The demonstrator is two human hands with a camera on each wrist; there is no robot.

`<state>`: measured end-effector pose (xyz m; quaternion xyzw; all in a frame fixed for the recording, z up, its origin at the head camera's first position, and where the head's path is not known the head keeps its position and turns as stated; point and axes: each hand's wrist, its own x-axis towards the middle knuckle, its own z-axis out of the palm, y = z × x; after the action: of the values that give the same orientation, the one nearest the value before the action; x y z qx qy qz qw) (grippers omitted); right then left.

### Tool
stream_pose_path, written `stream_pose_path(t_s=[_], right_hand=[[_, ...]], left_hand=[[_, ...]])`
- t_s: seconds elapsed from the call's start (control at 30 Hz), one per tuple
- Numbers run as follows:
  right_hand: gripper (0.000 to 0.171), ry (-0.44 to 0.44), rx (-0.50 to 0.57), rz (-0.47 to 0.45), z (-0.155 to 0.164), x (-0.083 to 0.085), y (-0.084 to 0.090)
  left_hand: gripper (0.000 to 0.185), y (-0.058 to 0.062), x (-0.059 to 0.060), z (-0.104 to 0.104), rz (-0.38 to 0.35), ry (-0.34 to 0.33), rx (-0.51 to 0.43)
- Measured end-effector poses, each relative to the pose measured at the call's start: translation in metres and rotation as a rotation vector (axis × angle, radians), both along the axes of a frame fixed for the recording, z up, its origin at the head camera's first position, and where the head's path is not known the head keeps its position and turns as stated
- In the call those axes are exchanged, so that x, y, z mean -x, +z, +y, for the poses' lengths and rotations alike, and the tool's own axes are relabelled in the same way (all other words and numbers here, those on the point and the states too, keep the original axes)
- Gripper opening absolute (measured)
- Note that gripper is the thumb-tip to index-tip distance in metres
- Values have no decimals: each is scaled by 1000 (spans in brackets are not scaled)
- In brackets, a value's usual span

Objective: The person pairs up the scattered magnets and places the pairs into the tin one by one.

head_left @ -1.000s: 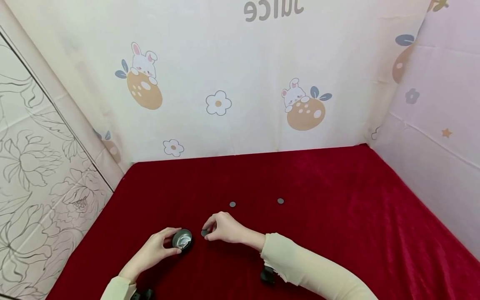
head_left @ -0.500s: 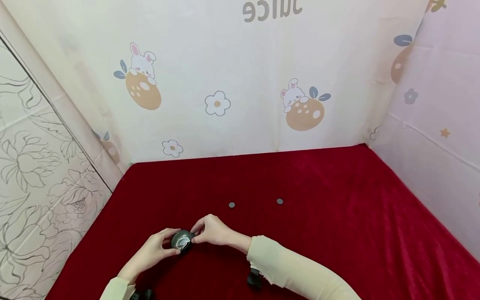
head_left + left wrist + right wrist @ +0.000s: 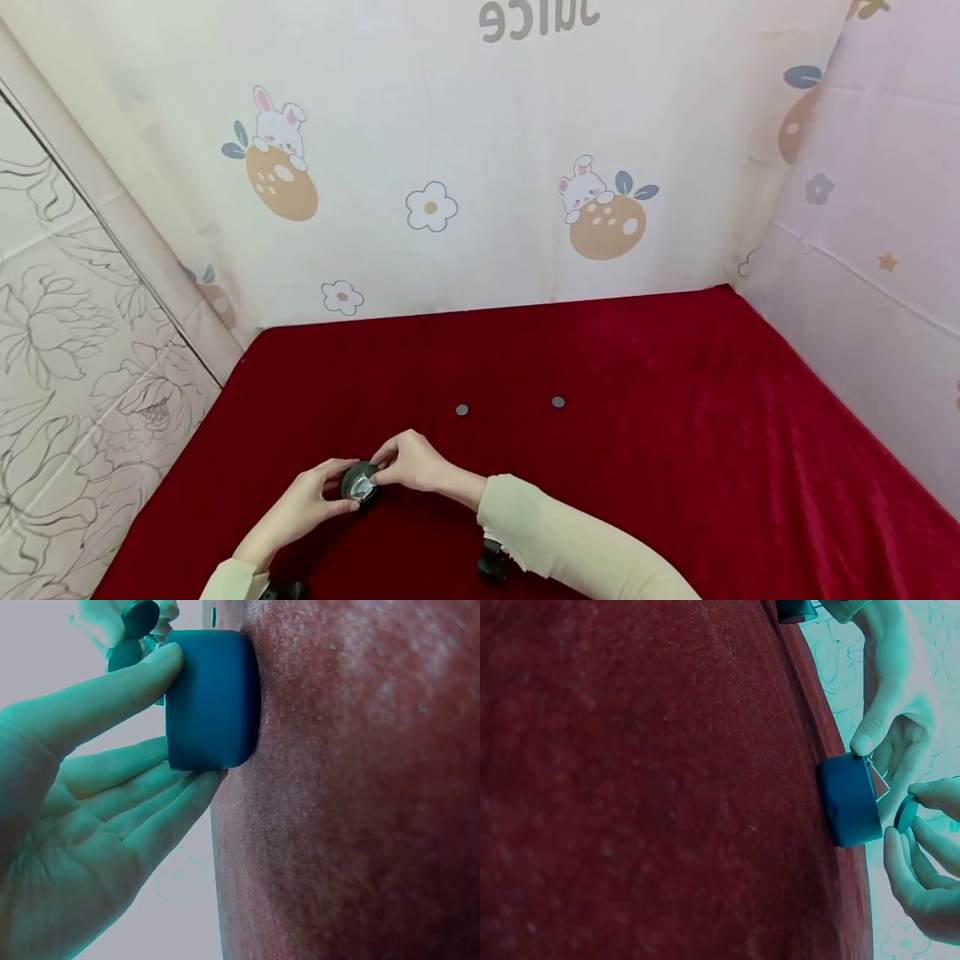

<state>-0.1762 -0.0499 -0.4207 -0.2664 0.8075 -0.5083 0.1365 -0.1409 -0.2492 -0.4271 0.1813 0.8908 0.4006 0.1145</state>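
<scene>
A small dark round cup (image 3: 358,482) with a shiny inside stands on the red cloth, gripped between the thumb and fingers of my left hand (image 3: 300,502). Clear film-like pieces (image 3: 882,784) stick up at its rim in the right wrist view. My right hand (image 3: 414,463) is at the cup's mouth, fingertips over the right rim. Between its thumb and fingers it pinches a dark round disc (image 3: 906,814), just outside the opening in the right wrist view. The left wrist view shows two dark discs (image 3: 141,619) near the right fingertips; whether both are held is unclear.
Two grey discs (image 3: 462,410) lie flat and apart on the red cloth (image 3: 637,450) beyond the right hand. A patterned white curtain (image 3: 510,208) stands behind the table, with more fabric at both sides. Black devices (image 3: 492,562) sit at the wrists.
My right hand has moved left with the disc, from beside the cup to over its rim. The left hand and cup have stayed almost in place.
</scene>
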Motion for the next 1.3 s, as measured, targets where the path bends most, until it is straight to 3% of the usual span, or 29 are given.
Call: stream_pose_path(t_s=[0.37,0.87,1.3], right_hand=[[14,1,0,2,-9,-5,-2],[20,9,-10,79,-17,-8,-5],[16,89,-33,66,12,-5,7]], left_hand=[[57,1,-1,-1,-17,-10,-26],[58,0,-2,-2,-3,-5,-11],[59,1,-1,0,-27,27,6]])
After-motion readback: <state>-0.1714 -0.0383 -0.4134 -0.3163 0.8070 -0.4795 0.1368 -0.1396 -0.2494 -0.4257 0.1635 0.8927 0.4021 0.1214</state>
